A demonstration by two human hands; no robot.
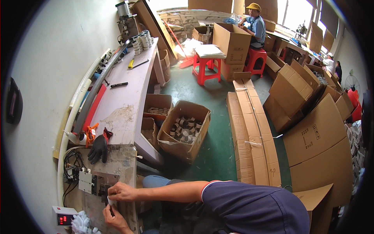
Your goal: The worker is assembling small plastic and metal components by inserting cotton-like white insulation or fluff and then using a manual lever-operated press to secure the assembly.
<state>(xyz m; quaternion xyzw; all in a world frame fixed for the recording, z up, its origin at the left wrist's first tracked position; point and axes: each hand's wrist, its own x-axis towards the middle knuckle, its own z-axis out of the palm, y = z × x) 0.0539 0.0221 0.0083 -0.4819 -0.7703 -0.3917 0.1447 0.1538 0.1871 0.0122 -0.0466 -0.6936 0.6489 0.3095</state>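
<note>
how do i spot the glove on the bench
Find the long bench along the left wall. Past the person's right hand, the glove lies beside an orange item. Unlike that, it is dark and fingered, with red at its cuff.

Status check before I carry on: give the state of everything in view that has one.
Right hand: fingers closed on small white piece.
Left hand: beside that piece, grip unclear.
White box with red digits: lit.
Black fabric glove: unworn, lying down.
Brown cardboard box of black and white pieces: open.
Red plastic stool: loaded with white bundle.
Long brown cardboard carton: strapped.
</note>
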